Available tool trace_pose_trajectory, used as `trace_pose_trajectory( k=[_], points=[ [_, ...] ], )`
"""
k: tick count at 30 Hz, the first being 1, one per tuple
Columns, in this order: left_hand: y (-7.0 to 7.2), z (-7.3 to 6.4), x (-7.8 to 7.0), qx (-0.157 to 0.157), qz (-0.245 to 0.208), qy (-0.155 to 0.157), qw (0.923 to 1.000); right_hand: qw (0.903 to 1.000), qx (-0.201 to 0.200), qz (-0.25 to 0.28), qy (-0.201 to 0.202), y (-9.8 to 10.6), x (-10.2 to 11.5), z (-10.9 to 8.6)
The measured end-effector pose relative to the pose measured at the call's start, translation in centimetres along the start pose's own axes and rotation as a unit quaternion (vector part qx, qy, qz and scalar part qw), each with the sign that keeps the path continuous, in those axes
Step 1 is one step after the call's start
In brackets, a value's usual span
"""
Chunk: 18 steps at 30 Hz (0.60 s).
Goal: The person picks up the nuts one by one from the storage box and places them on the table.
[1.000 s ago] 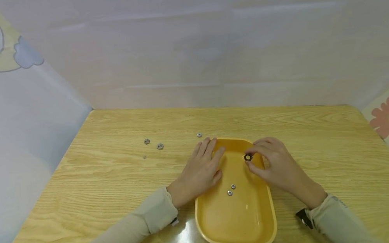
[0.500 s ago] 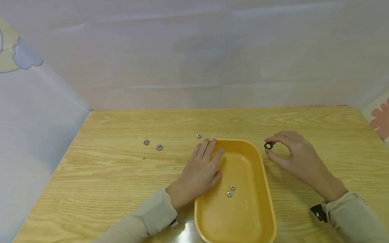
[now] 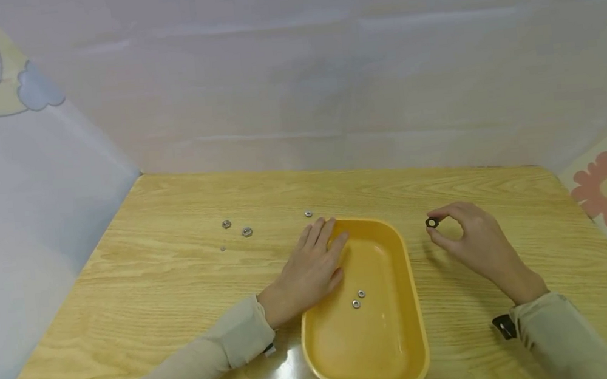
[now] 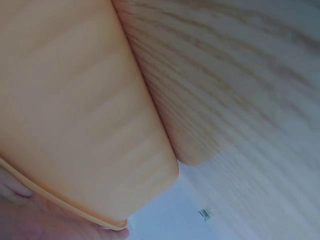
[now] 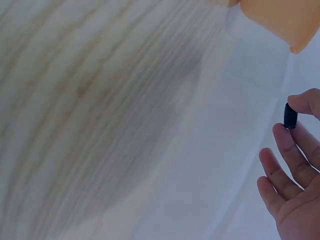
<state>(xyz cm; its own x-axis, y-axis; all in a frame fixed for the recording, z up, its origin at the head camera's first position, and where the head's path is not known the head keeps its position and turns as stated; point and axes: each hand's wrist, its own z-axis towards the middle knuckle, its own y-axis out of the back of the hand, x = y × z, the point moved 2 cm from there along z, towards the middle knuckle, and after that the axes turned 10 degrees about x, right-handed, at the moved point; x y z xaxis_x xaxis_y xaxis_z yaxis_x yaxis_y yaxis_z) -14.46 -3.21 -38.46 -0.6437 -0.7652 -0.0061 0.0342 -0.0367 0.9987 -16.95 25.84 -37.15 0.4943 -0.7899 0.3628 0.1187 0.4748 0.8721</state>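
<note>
The right hand [image 3: 475, 240] pinches a small black ring-shaped nut [image 3: 432, 223] beside the yellow oblong plastic tray [image 3: 401, 351] — the left hand [image 3: 311, 268] rests flat, fingers straight, on the tray's rim.

**Your wooden table and what sits on it**

You are working at a light wood-grain table [image 3: 182, 299]. A yellow tray [image 3: 401, 351] sits on it near the middle, close to you. Left of the tray's far end, three small silver nuts lie on the bare wood: two close together [image 3: 226, 224] [image 3: 247, 231], and a third [image 3: 308, 214] just beyond the tray's corner.
</note>
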Motion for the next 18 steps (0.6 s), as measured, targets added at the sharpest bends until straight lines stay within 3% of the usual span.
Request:
trace_pose_trajectory(
  k=[9,18],
  points=[
    [0.0,-0.1,0.0,0.007,0.002,0.002,1.0000,0.9941,0.085,0.020,-0.064,0.0,-1.3,-0.3],
    [0.0,0.0,0.0,0.007,0.005,0.004,0.9999,0.9901,0.113,0.024,-0.080,-0.2,-2.3,-0.4]
  ],
)
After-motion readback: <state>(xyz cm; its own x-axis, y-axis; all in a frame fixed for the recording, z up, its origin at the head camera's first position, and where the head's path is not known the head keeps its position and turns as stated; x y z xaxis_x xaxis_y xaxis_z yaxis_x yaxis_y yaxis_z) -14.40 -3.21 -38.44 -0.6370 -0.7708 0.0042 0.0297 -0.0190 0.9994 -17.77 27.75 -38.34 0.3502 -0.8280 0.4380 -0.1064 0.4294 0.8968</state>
